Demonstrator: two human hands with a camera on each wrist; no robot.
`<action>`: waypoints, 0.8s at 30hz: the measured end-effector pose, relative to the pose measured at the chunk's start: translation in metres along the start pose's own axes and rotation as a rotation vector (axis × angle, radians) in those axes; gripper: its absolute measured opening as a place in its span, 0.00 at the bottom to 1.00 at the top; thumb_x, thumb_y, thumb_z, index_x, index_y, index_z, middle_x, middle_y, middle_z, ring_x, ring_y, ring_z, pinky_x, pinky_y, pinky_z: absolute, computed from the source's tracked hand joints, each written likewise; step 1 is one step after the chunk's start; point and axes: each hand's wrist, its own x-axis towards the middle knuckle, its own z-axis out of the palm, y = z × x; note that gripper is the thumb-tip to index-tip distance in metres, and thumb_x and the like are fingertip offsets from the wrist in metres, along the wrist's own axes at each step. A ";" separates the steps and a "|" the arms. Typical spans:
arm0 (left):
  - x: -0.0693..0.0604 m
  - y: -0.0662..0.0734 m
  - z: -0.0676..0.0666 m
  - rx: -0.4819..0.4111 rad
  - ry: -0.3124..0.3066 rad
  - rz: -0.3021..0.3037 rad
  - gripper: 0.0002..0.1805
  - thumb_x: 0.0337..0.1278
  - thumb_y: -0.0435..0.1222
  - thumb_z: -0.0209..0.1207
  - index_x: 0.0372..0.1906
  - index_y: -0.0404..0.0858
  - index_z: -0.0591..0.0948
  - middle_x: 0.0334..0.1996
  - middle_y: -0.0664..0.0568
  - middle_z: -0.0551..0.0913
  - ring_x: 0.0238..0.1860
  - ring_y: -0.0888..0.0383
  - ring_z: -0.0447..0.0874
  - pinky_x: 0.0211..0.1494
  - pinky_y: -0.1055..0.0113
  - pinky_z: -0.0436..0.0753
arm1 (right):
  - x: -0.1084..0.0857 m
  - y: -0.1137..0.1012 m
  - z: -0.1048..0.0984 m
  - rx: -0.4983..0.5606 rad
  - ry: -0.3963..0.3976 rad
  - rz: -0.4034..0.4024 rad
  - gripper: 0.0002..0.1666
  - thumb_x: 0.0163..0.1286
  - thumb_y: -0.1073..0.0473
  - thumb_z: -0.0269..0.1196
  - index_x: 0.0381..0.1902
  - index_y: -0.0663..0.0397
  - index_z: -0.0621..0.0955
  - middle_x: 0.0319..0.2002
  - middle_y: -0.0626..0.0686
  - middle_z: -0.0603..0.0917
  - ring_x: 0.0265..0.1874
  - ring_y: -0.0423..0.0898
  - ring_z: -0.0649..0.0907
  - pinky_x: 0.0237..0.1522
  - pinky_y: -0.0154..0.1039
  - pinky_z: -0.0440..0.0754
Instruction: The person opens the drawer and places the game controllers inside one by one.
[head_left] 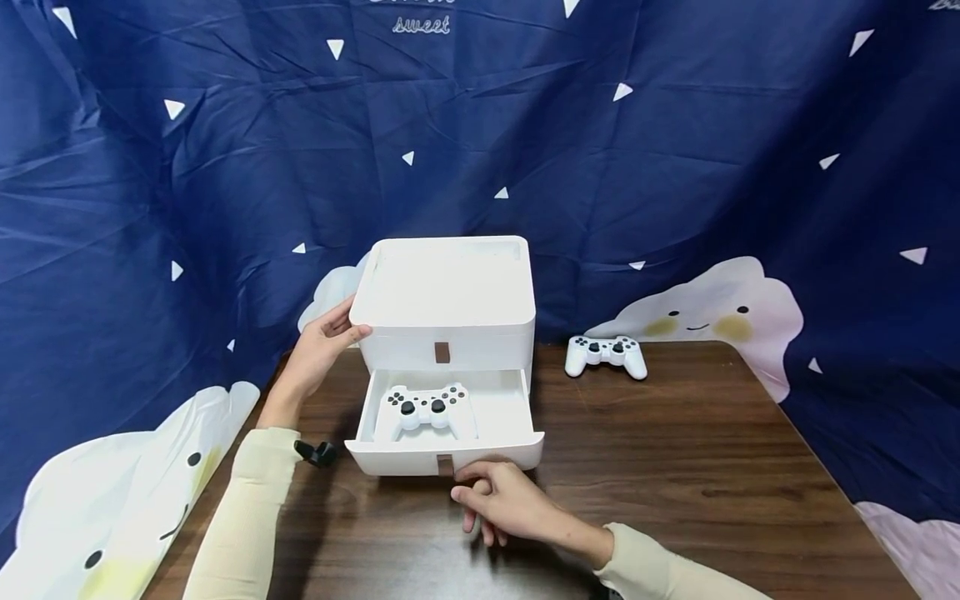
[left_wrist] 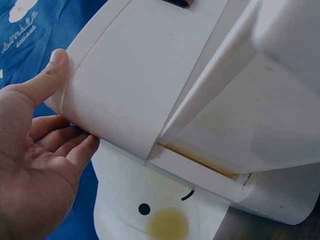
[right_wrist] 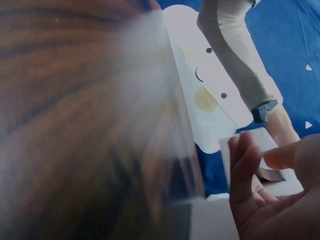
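A white two-drawer storage box (head_left: 442,346) stands on the table, its lower drawer (head_left: 501,417) pulled out. Inside that drawer, toward its left side, lies a white game controller (head_left: 424,410) with black thumbsticks. My left hand (head_left: 318,350) holds the box's upper left front corner; the left wrist view shows the thumb over the edge and bent fingers against the side wall. My right hand (head_left: 510,498) is at the lower drawer's front, beside its brown pull tab (head_left: 445,465). Its index finger is close under the front edge, and thumb and index stand apart. Contact there is unclear.
A second white controller (head_left: 606,356) lies at the back of the brown wooden table (head_left: 675,467), right of the box. Dark blue cloth (head_left: 675,183) with white triangles and cloud faces hangs behind and along the sides. The upper drawer is closed.
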 end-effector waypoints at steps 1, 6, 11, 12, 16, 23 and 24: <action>0.000 0.000 0.000 -0.002 0.002 -0.002 0.44 0.72 0.44 0.69 0.85 0.46 0.61 0.83 0.48 0.65 0.83 0.51 0.63 0.69 0.78 0.76 | 0.000 0.002 0.003 0.044 -0.007 0.011 0.27 0.80 0.52 0.64 0.64 0.68 0.78 0.22 0.52 0.89 0.09 0.39 0.80 0.10 0.36 0.77; 0.001 -0.002 0.001 -0.020 0.000 -0.004 0.44 0.72 0.44 0.69 0.85 0.46 0.61 0.83 0.48 0.65 0.83 0.51 0.63 0.70 0.78 0.76 | 0.002 0.010 0.013 0.219 -0.021 0.012 0.35 0.82 0.52 0.63 0.71 0.76 0.69 0.23 0.58 0.89 0.09 0.37 0.79 0.10 0.30 0.73; 0.000 -0.001 0.000 -0.007 0.003 -0.005 0.44 0.72 0.46 0.69 0.85 0.47 0.61 0.83 0.49 0.65 0.83 0.51 0.63 0.71 0.76 0.76 | 0.005 0.013 0.019 0.335 -0.053 -0.039 0.29 0.84 0.54 0.59 0.66 0.75 0.70 0.20 0.51 0.85 0.08 0.35 0.78 0.10 0.29 0.71; 0.000 -0.001 0.000 -0.004 0.004 -0.006 0.44 0.72 0.46 0.69 0.85 0.48 0.61 0.83 0.49 0.65 0.83 0.51 0.64 0.71 0.76 0.76 | 0.006 0.013 0.020 0.350 -0.063 -0.047 0.26 0.84 0.54 0.59 0.64 0.74 0.72 0.19 0.49 0.84 0.08 0.35 0.79 0.10 0.28 0.71; -0.001 -0.001 0.000 -0.006 0.003 -0.008 0.44 0.72 0.45 0.68 0.85 0.48 0.61 0.83 0.49 0.65 0.83 0.51 0.63 0.72 0.75 0.76 | 0.008 0.012 0.021 0.356 -0.075 -0.064 0.24 0.87 0.51 0.55 0.54 0.72 0.76 0.16 0.46 0.80 0.07 0.36 0.78 0.09 0.29 0.72; -0.001 -0.002 0.001 -0.010 0.005 -0.003 0.43 0.72 0.45 0.69 0.85 0.49 0.62 0.83 0.49 0.65 0.83 0.51 0.64 0.71 0.75 0.76 | 0.017 0.005 0.018 0.332 -0.032 -0.016 0.29 0.88 0.45 0.51 0.43 0.67 0.83 0.14 0.47 0.78 0.05 0.37 0.76 0.08 0.31 0.72; -0.001 -0.002 0.001 -0.009 0.004 -0.003 0.43 0.72 0.45 0.68 0.85 0.49 0.62 0.83 0.49 0.65 0.83 0.51 0.64 0.72 0.75 0.76 | 0.018 0.004 0.018 0.326 -0.030 -0.007 0.28 0.87 0.46 0.52 0.43 0.66 0.84 0.14 0.47 0.77 0.05 0.37 0.75 0.08 0.31 0.71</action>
